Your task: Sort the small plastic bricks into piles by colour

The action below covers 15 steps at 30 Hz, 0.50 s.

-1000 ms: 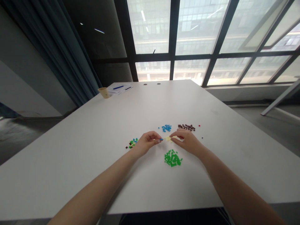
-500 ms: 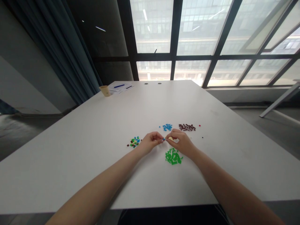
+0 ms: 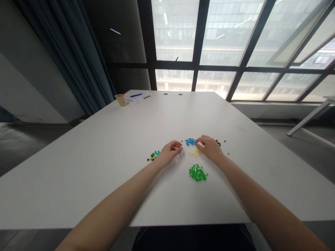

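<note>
Small coloured pieces lie sorted on the white table (image 3: 104, 167). My left hand (image 3: 170, 152) rests curled, thumb and fingers pinched together; what it holds, if anything, is too small to see. A mixed pile (image 3: 154, 155) lies just left of it. My right hand (image 3: 209, 147) is pinched at the edge of the blue pile (image 3: 190, 141), and whether a piece is between its fingers I cannot see. The yellow pile (image 3: 195, 152) lies between my hands. A green pile (image 3: 198, 173) sits nearer me. The brown pile (image 3: 218, 142) is mostly hidden behind my right hand.
At the far left corner stand a paper cup (image 3: 121, 99) and papers with pens (image 3: 138, 96). A dark curtain (image 3: 73, 59) hangs at the left. Big windows (image 3: 222, 38) run behind the table. A few stray pieces (image 3: 226, 148) lie right of my right hand.
My hands were pinched together over the yellow pile. They have drawn apart. My right hand has moved up to the blue pile, uncovering the yellow pieces. The camera has shifted a little.
</note>
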Tool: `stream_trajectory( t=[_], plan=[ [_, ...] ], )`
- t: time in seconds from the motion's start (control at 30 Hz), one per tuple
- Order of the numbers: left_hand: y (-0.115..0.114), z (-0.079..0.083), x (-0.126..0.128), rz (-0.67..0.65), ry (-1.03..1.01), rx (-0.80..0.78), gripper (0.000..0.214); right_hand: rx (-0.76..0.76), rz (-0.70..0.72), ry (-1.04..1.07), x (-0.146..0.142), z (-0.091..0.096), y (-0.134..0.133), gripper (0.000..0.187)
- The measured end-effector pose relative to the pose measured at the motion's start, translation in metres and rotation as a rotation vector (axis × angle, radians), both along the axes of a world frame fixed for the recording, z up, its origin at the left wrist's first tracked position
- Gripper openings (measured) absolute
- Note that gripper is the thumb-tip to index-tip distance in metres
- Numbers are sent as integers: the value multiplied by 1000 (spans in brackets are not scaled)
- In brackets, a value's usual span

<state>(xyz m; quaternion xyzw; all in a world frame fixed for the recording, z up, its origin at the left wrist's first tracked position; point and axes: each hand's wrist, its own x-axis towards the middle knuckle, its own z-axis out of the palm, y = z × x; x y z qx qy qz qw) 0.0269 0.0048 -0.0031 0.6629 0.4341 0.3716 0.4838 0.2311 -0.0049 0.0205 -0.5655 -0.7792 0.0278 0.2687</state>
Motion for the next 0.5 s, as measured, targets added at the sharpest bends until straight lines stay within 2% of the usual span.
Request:
stream_trajectory(
  t=[0.1, 0.17, 0.23, 0.37, 0.5],
  plan=[
    [13, 6, -22, 132, 257, 145, 21, -156, -238, -143, 11, -1, 20, 18],
    [24, 10, -42, 159, 494, 210, 18, -234, -309, -201, 12, -7, 30, 18],
    [36, 13, -63, 197, 718, 165, 17, -269, -333, -213, 10, -15, 37, 17],
    [51, 13, -95, 155, 764, 30, 15, -278, -352, -202, 1, -27, 43, 16],
    [54, 11, -106, 43, 713, -61, 19, -233, -347, -178, 2, -28, 42, 19]
  ],
)
